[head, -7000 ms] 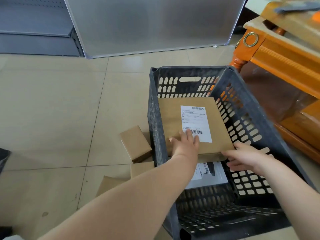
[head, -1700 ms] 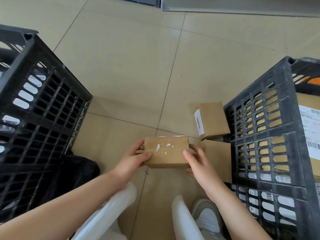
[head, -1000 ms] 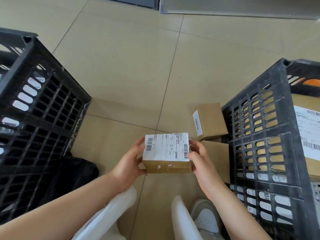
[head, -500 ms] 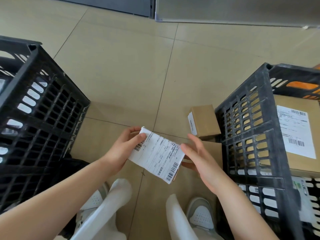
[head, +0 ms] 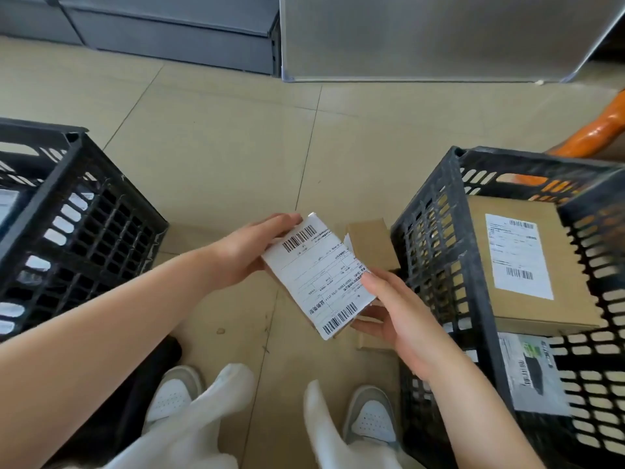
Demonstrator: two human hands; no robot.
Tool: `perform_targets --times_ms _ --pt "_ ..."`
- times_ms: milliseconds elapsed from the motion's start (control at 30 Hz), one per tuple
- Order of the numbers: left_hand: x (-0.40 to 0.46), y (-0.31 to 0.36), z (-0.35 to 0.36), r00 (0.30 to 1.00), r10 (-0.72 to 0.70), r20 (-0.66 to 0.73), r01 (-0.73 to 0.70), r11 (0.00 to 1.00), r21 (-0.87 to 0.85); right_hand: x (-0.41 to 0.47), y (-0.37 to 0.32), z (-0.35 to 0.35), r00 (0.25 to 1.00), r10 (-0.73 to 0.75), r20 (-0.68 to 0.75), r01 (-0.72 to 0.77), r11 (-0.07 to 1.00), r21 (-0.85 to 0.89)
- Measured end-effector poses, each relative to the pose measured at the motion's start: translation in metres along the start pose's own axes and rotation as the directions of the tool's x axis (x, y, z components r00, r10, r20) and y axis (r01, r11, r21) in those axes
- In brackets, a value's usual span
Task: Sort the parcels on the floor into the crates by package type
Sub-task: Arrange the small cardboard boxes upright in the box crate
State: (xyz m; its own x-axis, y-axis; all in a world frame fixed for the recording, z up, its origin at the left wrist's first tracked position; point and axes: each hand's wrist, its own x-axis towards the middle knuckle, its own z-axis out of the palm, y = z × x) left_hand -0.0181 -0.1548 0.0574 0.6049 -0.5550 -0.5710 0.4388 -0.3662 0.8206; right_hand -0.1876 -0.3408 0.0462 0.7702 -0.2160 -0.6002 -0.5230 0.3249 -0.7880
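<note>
Labelled box in both hands' grip, left, right, its underside hidden

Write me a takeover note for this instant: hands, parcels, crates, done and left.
Left hand and right hand together hold a small labelled box between the crates.
Right crate holds a flat cardboard parcel over a grey mailer.
Left crate: contents unclear.
Left: crate the held box, then the small cardboard boxes on the floor beside the right crate.
</note>
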Motion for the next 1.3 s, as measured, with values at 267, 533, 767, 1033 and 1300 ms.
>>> perform_targets --times_ms 267,533,767,1033,1300 --pt "-0.013 0.062 0.045 0.988 0.049 0.146 -0.066 0.991 0.114 -0.053 -0.030 -0.037 0.977 -0.155 -0.145 0.166 0.984 0.069" --pt "-0.029 0.106 0.123 0.958 0.047 0.282 -0.127 0.954 0.273 -0.116 -0.036 -0.092 0.941 -0.228 -0.251 0.259 0.961 0.097" --pt "-0.028 0.118 0.196 0.930 0.022 0.368 -0.181 0.896 0.405 -0.162 -0.029 -0.149 0.878 -0.194 -0.438 0.281 0.949 0.144" --pt "-0.023 0.089 0.246 0.885 0.077 0.459 -0.324 0.809 0.490 -0.176 -0.014 -0.201 0.826 -0.025 -0.563 0.127 0.982 0.142" --pt "-0.003 0.054 0.235 0.835 0.225 0.502 -0.537 0.136 0.833 -0.156 0.029 -0.213 0.880 0.265 -0.395 -0.264 0.963 0.059"
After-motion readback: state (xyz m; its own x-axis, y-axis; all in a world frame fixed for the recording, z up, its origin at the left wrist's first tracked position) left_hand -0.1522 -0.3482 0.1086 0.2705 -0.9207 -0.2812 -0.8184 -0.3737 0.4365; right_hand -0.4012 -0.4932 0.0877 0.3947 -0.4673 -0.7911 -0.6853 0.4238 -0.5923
